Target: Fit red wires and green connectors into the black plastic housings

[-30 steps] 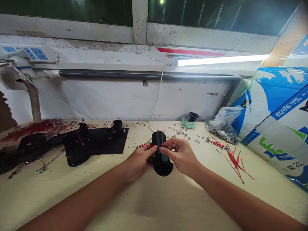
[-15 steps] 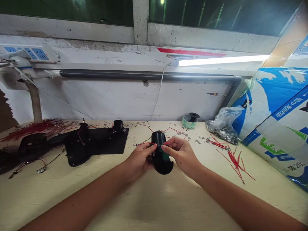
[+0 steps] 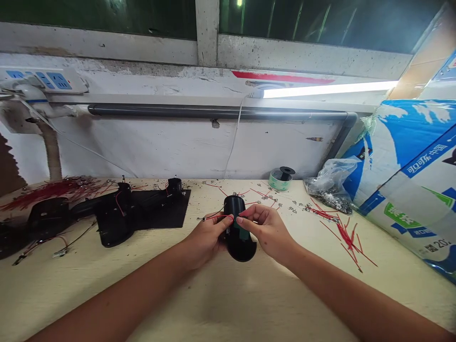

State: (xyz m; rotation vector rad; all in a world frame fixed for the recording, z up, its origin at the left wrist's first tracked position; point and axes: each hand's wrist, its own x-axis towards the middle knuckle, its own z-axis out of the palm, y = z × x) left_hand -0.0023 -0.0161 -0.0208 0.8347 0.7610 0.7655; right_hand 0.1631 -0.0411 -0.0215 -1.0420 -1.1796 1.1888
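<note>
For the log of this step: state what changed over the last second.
Little. The left hand and right hand dipped with the black housing after a small rise; the red wire swung back left. Both kept their grip; the bench is unchanged.

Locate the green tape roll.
Head view, right of centre: green tape roll at the back of the table by the wall, just left of the plastic bag.
</note>
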